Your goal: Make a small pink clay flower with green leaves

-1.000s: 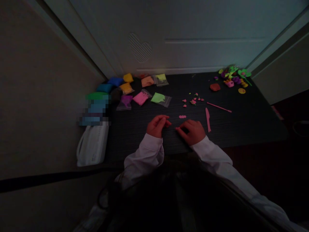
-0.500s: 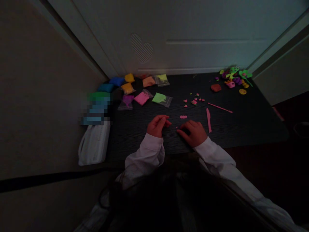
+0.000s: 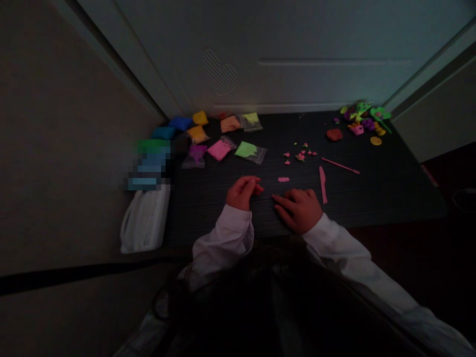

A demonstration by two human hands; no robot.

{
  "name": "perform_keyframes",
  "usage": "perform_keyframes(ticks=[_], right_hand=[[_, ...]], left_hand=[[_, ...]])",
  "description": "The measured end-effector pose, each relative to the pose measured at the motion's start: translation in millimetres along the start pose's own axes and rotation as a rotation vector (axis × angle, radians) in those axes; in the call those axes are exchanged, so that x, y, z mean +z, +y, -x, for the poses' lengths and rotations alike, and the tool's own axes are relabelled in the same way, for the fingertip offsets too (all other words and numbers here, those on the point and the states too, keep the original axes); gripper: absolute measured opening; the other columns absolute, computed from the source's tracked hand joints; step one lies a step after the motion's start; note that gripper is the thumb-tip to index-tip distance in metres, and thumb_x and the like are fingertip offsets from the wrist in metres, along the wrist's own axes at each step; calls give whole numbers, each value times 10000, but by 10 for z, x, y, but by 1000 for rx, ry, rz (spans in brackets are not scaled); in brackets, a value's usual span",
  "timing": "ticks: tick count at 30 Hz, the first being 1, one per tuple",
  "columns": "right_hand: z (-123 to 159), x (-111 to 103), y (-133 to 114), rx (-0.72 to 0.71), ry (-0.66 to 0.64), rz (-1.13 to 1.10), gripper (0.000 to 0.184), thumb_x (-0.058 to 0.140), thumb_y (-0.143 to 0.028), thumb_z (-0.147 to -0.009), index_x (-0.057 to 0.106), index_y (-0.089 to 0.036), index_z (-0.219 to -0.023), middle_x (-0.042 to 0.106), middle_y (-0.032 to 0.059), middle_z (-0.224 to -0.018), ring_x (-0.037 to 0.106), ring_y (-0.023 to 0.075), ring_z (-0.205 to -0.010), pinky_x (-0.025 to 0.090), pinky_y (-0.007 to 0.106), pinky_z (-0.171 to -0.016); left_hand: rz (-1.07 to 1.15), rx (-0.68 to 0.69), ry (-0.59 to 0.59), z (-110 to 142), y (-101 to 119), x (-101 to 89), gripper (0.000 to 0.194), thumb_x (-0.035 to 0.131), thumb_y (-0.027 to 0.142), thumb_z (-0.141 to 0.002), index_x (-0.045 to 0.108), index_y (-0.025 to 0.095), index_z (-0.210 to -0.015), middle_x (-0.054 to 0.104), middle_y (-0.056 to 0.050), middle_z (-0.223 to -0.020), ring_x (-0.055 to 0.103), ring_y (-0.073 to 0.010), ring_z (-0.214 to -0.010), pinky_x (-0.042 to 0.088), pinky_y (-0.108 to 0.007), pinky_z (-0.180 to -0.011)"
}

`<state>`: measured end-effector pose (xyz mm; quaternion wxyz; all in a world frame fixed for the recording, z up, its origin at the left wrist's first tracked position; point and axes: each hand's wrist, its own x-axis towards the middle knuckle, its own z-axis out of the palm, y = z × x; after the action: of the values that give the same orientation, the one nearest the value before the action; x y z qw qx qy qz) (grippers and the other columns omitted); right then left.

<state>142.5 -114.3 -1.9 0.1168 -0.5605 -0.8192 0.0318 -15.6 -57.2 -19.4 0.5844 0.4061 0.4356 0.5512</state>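
Note:
My left hand (image 3: pixel 242 193) is held just above the dark table with thumb and fingers pinched together. Anything between those fingertips is too small or hidden to make out. To its right, my right hand (image 3: pixel 299 209) rests on the tabletop with its index finger stretched out and the thumb apart. That fingertip covers the spot where a tiny pink bit lay. Just beyond the hands lies a row of flattened pink clay discs (image 3: pixel 283 179) that overlap. A pink plastic clay knife (image 3: pixel 323 185) and a thin pink modelling stick (image 3: pixel 340 165) lie to the right.
Small pink-and-green clay buds (image 3: pixel 300 156) lie past the discs. Bags of coloured clay, among them a light green one (image 3: pixel 246 148), spread over the back left. Clay flowers (image 3: pixel 378 114) and a reddish lump (image 3: pixel 334 134) sit back right. A white package (image 3: pixel 150 218) is at the left edge.
My right hand has shifted slightly toward me and right, and its index finger has straightened onto the tiny pink bit. My left hand keeps its pinch in place.

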Motion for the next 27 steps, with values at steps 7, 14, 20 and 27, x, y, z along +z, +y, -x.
perform_keyframes(ticks=[7, 14, 20, 27], right_hand=[[-5, -4, -3, -15, -4, 19, 362, 333, -406, -798, 483, -268, -1098, 510, 49, -838, 427, 161, -748, 198, 322, -680], [1, -8, -14, -8, -10, 34, 360, 326, -402, -801, 482, -272, -1098, 514, 48, -838, 424, 164, -751, 194, 327, -684], [-4, -13, -42, -1, -22, 58, 360, 318, -397, -804, 477, -272, -1102, 521, 48, -832, 418, 171, -750, 189, 330, -677], [-2, -21, -44, -7, -19, 74, 357, 323, -384, -804, 483, -262, -1100, 533, 53, -811, 414, 171, -738, 182, 329, -674]], left_hand=[[4, 10, -13, 0, -4, 0, 167, 546, 303, -653, 592, 152, -708, 575, 1, -521, 511, -85, -501, 392, -212, -510], [-3, 9, -17, 1, -3, -1, 161, 545, 300, -656, 590, 155, -710, 578, 1, -522, 510, -84, -501, 387, -210, -509], [-2, 2, -15, 7, 10, 10, 153, 547, 292, -655, 589, 154, -707, 574, 5, -519, 506, -78, -498, 383, -205, -510], [-20, 2, -17, 7, 15, 13, 169, 545, 309, -652, 584, 152, -701, 571, 1, -524, 504, -81, -498, 385, -211, -511]])
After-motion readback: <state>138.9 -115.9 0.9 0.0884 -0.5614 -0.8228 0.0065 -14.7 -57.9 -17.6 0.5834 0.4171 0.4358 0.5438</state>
